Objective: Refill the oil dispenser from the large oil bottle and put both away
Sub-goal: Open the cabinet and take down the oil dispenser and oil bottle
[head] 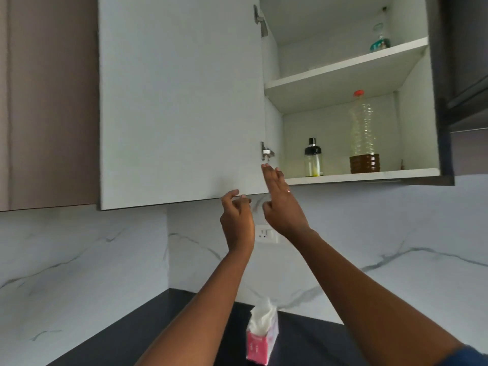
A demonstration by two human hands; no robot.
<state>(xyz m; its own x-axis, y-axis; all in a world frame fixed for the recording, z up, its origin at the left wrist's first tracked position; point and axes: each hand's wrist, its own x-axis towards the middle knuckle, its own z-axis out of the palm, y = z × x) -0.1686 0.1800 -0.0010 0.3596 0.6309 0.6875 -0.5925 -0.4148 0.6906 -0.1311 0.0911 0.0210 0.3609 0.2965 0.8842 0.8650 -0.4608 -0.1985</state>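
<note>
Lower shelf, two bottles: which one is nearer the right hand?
The small black-capped oil dispenser. It stands left of the tall red-capped large oil bottle, on the side of the right hand.

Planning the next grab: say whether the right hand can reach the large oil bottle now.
Probably yes. The cabinet door is open, nothing stands before the large oil bottle on the lower shelf, and the open right hand is raised by its edge.

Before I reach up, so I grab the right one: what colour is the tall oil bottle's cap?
Red. The cap shows best in the head view.
</note>
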